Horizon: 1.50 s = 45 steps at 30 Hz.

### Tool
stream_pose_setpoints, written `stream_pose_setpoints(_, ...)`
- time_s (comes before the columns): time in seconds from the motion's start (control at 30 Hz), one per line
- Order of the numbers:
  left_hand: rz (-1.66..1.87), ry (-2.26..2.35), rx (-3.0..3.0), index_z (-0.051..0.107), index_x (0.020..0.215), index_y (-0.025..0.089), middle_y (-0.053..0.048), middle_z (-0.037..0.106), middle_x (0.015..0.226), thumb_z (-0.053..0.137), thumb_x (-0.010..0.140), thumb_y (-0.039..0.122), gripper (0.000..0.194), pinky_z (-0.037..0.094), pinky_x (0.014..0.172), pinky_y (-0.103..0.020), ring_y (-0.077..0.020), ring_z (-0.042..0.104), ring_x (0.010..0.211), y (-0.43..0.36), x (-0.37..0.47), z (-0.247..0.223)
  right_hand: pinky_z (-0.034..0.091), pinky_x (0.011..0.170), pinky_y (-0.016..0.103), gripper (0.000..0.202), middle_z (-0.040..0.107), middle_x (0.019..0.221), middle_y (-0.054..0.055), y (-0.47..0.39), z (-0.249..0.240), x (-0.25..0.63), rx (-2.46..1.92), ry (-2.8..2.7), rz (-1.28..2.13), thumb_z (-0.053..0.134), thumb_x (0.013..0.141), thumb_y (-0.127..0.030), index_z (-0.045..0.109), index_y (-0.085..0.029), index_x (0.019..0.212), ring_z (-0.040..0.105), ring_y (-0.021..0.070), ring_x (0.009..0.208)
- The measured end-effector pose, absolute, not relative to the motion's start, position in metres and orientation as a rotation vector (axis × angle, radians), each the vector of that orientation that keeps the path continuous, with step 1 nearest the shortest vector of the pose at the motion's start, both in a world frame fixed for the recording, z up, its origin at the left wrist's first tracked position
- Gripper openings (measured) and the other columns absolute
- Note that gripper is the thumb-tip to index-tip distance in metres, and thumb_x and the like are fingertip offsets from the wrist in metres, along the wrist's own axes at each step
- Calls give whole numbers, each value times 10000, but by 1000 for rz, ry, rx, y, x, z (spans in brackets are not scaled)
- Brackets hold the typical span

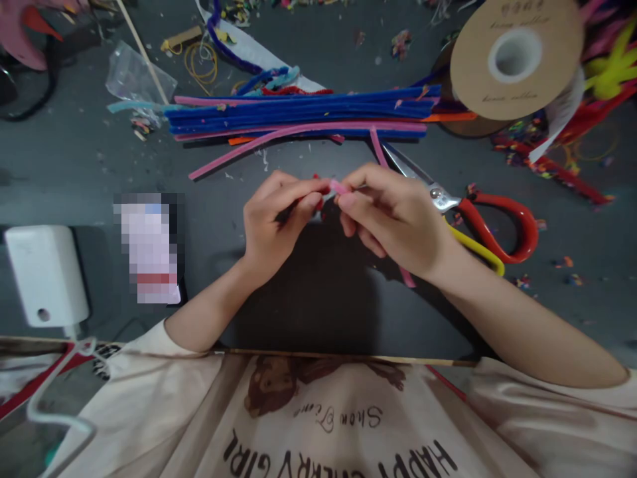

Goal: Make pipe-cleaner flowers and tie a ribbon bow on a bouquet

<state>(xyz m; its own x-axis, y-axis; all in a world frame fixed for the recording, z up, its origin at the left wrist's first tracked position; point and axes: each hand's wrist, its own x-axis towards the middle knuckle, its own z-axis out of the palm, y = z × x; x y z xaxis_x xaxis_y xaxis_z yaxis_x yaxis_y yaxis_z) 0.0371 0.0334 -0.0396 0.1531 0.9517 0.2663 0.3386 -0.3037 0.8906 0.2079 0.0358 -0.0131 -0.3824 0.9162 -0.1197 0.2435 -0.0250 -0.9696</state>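
Near the middle of the head view, my left hand (pixel 279 216) pinches a small piece with red (pixel 319 203) and whitish parts. Close beside it, my right hand (pixel 393 216) has thumb and forefinger closed on a small pink fuzzy piece (pixel 338 188). The fingertips of both hands nearly meet, and the two pieces appear to touch there; the fingers hide how they join. A pink pipe cleaner (pixel 378 147) passes under my right hand, its lower end showing below the palm. Just beyond the hands lies a bundle of blue and pink pipe cleaners (pixel 298 116).
Scissors (pixel 438 194) with red and yellow handles lie right of my right hand. A ribbon spool (pixel 468 60) is at the back right. At left are a blurred phone (pixel 152 249) and a white power bank (pixel 47 275) with a cable. Colourful scraps are scattered about.
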Motion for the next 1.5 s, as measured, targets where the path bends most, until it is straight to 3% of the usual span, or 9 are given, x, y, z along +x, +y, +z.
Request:
stream_pose_setpoints(0.13,1179,1263,1713,690,964,278,10,683,907,512,894,324,197,495,806,-253,-85,629,850,32,41,-43,378,504,217,128,452,522,-89,39,-32,198,-1238,-1380,1499,536,859,-267,412,-233,857,454,75,485)
stream_pose_setpoints(0.4,1174,1241,1552,590,939,234,21,637,860,594,838,358,160,485,663,-200,-57,628,755,34,41,-51,463,610,220,84,596,758,-31,41,-43,194,-1223,-1363,1332,606,771,-213,531,-200,808,545,66,635)
stream_pose_setpoints(0.53,1218,1210,1591,565,1068,268,6,622,968,642,798,358,294,493,691,-199,-55,599,755,38,39,-55,343,412,185,99,587,678,-36,50,-44,203,-1185,-1230,1496,631,777,-255,551,-198,792,460,39,475)
stream_pose_setpoints(0.7,1076,1119,1567,517,1192,302,-17,629,1147,631,799,383,417,525,837,-244,-115,639,974,43,39,-56,136,288,192,195,605,608,-52,61,-43,217,-1009,-1170,1836,654,789,-346,548,-183,801,274,-2,303)
stream_pose_setpoints(0.93,1122,1136,1628,621,1006,269,3,664,975,582,843,347,185,524,751,-222,-79,635,819,42,40,-50,160,286,176,256,568,535,-73,52,-39,203,-1049,-1178,1823,648,796,-415,529,-188,786,312,4,296)
stream_pose_setpoints(1.13,1119,1221,1625,650,990,233,-14,670,949,571,844,361,210,511,749,-227,-92,617,813,43,37,-52,151,309,189,218,469,446,-83,57,-44,209,-1083,-1171,1564,500,897,-368,546,-185,786,291,20,306)
stream_pose_setpoints(1.27,1109,1220,1637,658,1018,244,-17,670,970,538,863,350,224,513,815,-265,-120,628,883,43,37,-54,249,334,195,150,557,512,-94,57,-48,213,-1025,-1270,1563,526,885,-369,493,-224,904,365,33,312)
stream_pose_setpoints(1.4,1120,1224,1567,656,956,229,3,666,881,555,857,332,175,505,703,-230,-85,606,738,44,40,-52,363,399,203,221,612,618,-70,53,-47,211,-1026,-1352,1560,573,856,-418,452,-233,836,486,49,406)
stream_pose_setpoints(1.5,1111,1219,1514,652,916,212,13,663,834,588,837,309,140,493,653,-205,-57,587,668,45,42,-52,353,393,203,252,548,593,-66,53,-44,209,-1046,-1393,1531,608,827,-434,480,-219,797,459,42,411)
